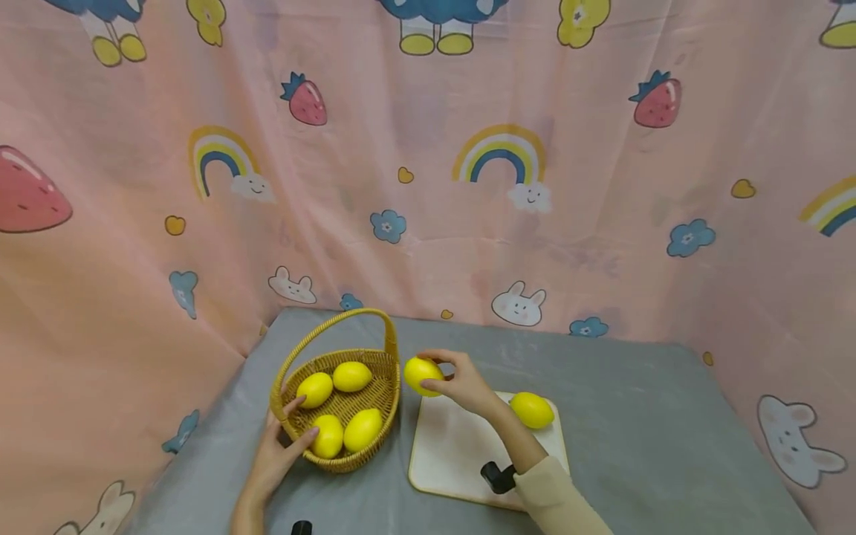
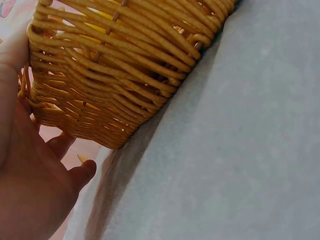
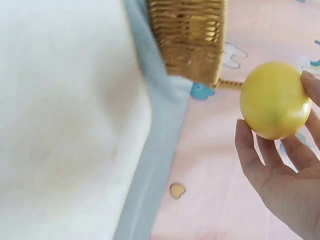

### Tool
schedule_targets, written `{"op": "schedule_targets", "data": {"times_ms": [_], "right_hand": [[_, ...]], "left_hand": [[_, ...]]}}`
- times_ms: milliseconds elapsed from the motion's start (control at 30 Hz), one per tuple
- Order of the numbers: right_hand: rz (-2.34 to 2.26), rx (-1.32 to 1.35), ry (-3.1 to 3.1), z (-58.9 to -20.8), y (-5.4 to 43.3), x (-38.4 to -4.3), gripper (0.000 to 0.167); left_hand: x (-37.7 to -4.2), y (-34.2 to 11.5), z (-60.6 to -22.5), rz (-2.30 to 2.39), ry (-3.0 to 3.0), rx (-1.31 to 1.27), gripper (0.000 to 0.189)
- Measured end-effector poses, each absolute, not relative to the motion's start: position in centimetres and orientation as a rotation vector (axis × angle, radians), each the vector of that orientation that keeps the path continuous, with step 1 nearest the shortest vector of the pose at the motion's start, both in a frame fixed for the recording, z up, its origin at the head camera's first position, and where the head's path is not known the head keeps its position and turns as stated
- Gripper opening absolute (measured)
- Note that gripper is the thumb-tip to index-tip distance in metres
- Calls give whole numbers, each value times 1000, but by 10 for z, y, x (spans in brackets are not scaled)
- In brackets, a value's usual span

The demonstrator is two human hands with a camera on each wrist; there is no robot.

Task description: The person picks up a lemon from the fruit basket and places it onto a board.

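A yellow lemon point(image 1: 423, 376) is held between the thumb and fingers of my right hand point(image 1: 464, 383), just right of the basket and over the far left corner of the white board. In the right wrist view the fingertips lie around the lemon point(image 3: 275, 100). My left hand point(image 1: 273, 453) grips the near left rim of the wicker basket point(image 1: 348, 464), thumb over the edge. Seen from the left wrist, the woven wall of the basket point(image 2: 115, 75) stands close in front of the left hand point(image 2: 35, 170). Several lemons point(image 1: 352, 377) lie inside the basket.
Another lemon point(image 1: 532, 410) rests at the far right corner of the white board point(image 1: 455, 453). The basket's tall handle point(image 1: 334, 321) arches over its far side. Grey cloth covers the table point(image 1: 642, 446), and a pink patterned curtain point(image 1: 428, 282) hangs behind it.
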State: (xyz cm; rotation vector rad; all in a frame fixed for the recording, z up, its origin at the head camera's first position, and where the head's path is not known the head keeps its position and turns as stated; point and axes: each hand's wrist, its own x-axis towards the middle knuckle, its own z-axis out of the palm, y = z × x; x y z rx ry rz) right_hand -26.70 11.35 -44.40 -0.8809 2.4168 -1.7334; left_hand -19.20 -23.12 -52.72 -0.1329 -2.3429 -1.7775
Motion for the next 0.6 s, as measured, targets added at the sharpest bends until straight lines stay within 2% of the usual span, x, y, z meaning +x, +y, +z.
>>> {"op": "schedule_targets", "data": {"times_ms": [367,600], "right_hand": [[-1637,-769,2550,-466,172,-240,43],[-1500,-752,2563,-470,191,-232,42]], "left_hand": [[-194,-230,-528,-1791,-2353,-147,59],[-194,-231,-530,-1774,-2348,-125,60]]}}
